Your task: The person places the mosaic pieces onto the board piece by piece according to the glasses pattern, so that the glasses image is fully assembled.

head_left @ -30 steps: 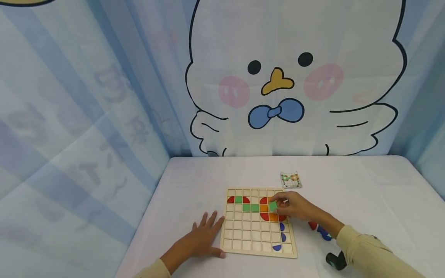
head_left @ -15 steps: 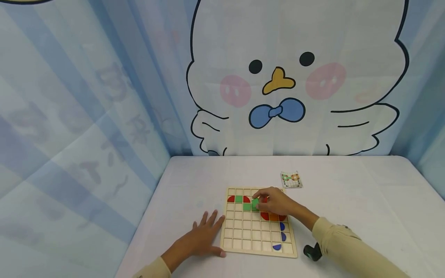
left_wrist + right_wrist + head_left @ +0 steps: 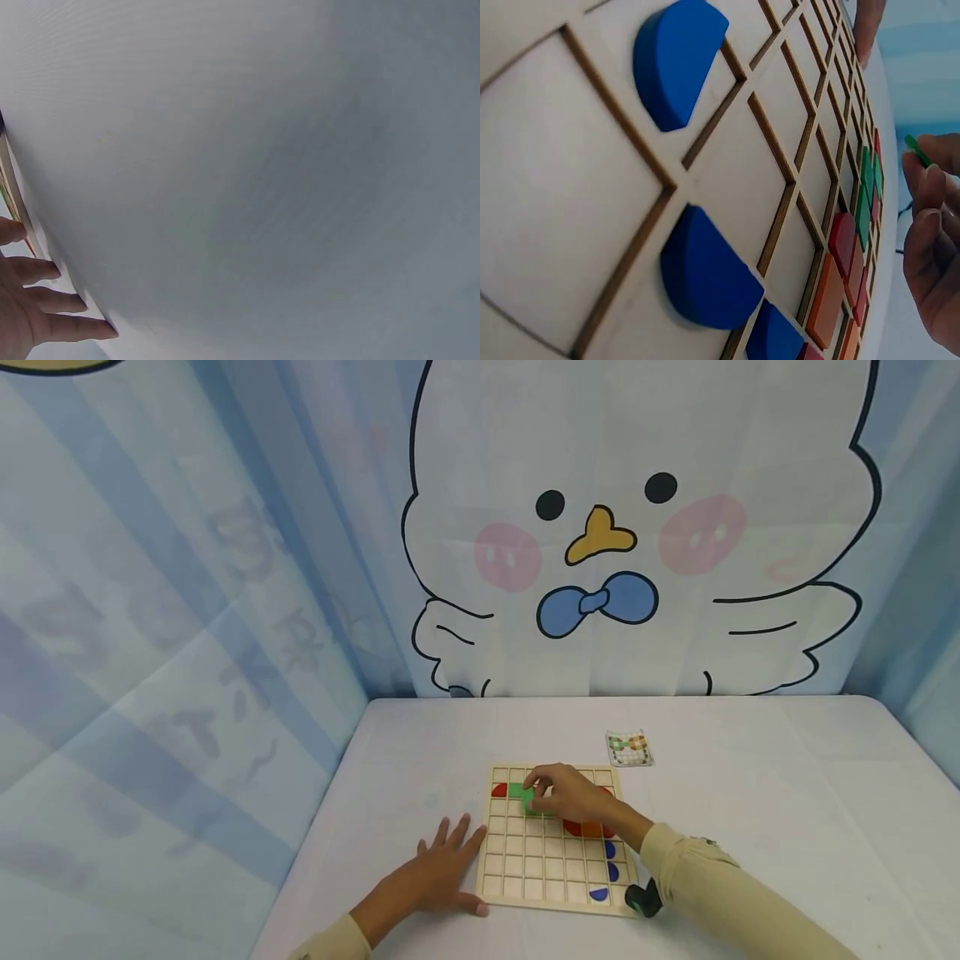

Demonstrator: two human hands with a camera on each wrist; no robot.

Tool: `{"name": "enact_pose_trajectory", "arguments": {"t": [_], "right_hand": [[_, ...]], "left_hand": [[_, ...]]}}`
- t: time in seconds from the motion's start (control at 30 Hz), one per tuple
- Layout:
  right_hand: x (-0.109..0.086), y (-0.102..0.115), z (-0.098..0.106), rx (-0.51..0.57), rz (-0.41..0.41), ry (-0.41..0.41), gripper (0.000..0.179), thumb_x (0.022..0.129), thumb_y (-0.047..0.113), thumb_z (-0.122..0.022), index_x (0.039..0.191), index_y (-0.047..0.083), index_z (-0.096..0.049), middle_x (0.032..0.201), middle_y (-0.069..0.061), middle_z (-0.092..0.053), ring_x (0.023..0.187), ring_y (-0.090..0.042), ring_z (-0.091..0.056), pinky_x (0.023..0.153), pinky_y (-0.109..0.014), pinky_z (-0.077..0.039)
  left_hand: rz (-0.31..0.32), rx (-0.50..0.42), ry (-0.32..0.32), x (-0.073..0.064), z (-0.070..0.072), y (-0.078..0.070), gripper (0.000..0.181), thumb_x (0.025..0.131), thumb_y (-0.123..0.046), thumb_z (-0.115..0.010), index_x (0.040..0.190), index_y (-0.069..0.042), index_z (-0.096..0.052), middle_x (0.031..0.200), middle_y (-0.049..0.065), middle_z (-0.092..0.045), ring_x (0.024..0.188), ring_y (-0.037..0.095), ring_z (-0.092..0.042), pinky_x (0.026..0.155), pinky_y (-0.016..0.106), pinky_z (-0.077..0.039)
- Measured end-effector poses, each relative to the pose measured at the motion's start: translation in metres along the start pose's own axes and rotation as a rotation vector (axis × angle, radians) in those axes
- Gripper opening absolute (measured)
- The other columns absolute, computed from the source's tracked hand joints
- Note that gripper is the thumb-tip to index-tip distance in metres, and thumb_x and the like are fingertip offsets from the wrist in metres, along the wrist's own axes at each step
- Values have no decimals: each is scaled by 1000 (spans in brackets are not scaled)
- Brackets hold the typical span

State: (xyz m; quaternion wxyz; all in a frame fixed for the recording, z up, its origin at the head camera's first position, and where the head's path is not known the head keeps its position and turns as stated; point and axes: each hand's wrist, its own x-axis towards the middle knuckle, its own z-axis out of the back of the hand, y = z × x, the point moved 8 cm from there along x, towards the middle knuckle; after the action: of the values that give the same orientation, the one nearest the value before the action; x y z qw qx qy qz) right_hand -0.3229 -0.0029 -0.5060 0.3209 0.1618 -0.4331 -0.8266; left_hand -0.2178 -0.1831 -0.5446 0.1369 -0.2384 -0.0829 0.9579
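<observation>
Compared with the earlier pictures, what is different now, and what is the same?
The right hand has moved leftward over the board, carrying the green square, which it still pinches. The left hand stays spread at the board's left edge; the blue half-circles and the small card lie where they were.

A grid board (image 3: pixel 517 866) lies flat on a counter (image 3: pixel 750 793), with a curtain (image 3: pixel 600 410) hanging behind. A small card (image 3: pixel 630 749) lies just beyond the board's far right corner. The left hand (image 3: pixel 444 870) rests on the counter at the board's left edge. The right hand (image 3: pixel 570 793) extends from the right, holding a square tile (image 3: pixel 917 151) over the board's far part. Three other pieces (image 3: pixel 612 872) sit in cells toward the near right corner, the nearest one farthest left.
</observation>
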Motion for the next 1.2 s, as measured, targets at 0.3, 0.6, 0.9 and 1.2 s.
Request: {"name": "enact_pose_trajectory", "arguments": {"t": [0.3, 0.6, 0.9, 1.2], "right_hand": [[12, 2, -15, -44, 15, -19, 25, 91, 12, -73, 113, 0, -69, 75, 4, -63, 65, -6, -53, 66, -22, -45], [20, 8, -26, -55, -36, -44, 24, 90, 10, -74, 111, 0, -70, 76, 3, -68, 63, -6, -54, 64, -22, -47], [25, 3, -34, -164, -111, -87, 20, 87, 17, -78, 104, 7, -73, 75, 6, -60, 67, -9, -53, 62, -24, -44], [28, 2, -41, -168, -131, -78, 23, 88, 19, -77, 109, 9, -72, 74, 7, -62, 64, -8, -54, 60, -25, -44]], "left_hand": [[-12, 1, -5, 0, 0, 1, 111, 73, -73, -71, 161, -25, -24, 168, 15, -14, 151, 50, -14, 107, 75, -30], [-22, 6, -13, 0, -1, 1, 111, 73, -74, -71, 161, -26, -23, 168, 15, -14, 151, 50, -14, 107, 75, -30], [-26, 2, -18, -1, 1, 0, 112, 72, -74, -71, 161, -25, -23, 169, 15, -14, 151, 50, -14, 107, 76, -30], [-36, -4, -19, -1, 1, -1, 112, 73, -75, -70, 161, -24, -23, 168, 16, -14, 151, 51, -14, 107, 76, -30]]}}
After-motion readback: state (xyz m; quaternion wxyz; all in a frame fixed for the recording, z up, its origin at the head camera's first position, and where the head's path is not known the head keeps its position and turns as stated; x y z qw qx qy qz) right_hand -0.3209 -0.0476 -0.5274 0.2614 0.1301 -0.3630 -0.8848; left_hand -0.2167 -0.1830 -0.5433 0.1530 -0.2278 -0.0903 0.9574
